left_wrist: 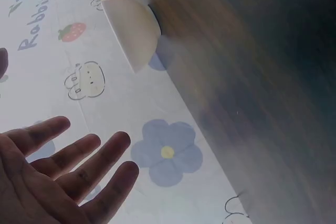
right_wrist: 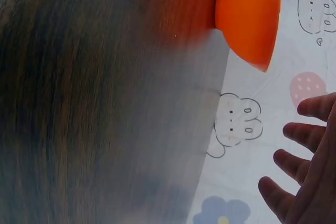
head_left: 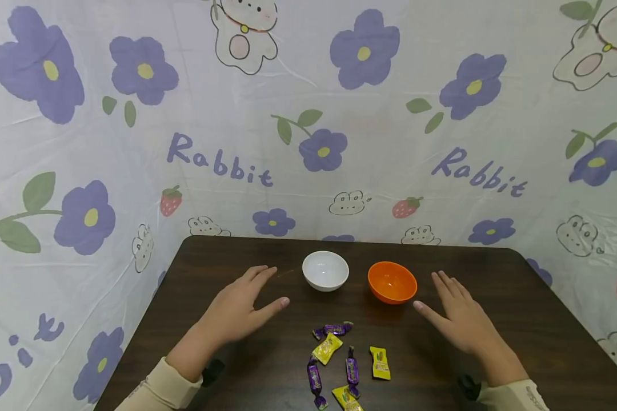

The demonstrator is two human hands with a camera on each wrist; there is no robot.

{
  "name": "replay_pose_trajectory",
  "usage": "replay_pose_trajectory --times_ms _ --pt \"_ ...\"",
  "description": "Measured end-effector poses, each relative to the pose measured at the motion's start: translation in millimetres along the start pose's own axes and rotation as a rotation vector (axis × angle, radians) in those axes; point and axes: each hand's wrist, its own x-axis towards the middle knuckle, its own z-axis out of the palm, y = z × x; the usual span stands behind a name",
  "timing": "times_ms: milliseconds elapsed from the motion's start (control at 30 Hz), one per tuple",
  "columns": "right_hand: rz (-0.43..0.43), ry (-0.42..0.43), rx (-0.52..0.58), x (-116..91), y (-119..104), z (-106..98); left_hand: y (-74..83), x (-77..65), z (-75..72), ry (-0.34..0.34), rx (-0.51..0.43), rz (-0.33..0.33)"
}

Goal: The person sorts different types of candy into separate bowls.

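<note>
Hands [head_left: 235, 311] [head_left: 466, 323] apart, bowls [head_left: 325, 273] [head_left: 392, 283] between

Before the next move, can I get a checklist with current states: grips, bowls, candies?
1. Left grip free: ok, fingers extended, nothing held.
2. Right grip free: ok, fingers extended, nothing held.
3. White bowl upright, empty: ok.
4. Orange bowl upright, empty: ok.
5. Purple candies and yellow candies outside the bowls: ok, loose on the table.
6. All candies fully framed: not ok, the head view's lower edge cuts off one yellow candy.
</note>
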Motion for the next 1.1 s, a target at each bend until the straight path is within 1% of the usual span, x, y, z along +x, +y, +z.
replay_pose_trajectory --times_ms 133,333,467,600,800,1000,1100 --pt "-0.002 -0.004 -0.009 5 -2 3 3.2 -1.1 4.6 -0.008 -0.015 0.009" --pt "0.008 -0.016 -0.023 12 -4 9 14.7 -5.0 7.8 -0.022 -0.083 0.015" --pt "0.013 -0.019 -0.016 15 -2 14 20.1 -7.2 11.2 -0.015 -0.09 0.033" --pt "0.019 -0.02 0.005 18 -3 16 22.8 -9.3 17.8 -0.023 -0.109 0.043" --pt "0.02 -0.039 0.033 23 -6 18 26.0 -11.0 27.9 -0.057 -0.138 0.059" --pt "0.017 -0.04 0.052 28 -8 22 30.2 -11.7 37.6 -0.076 -0.137 0.094" --pt "0.011 -0.04 0.059 30 -10 23 32.8 -12.2 42.5 -0.083 -0.141 0.102"
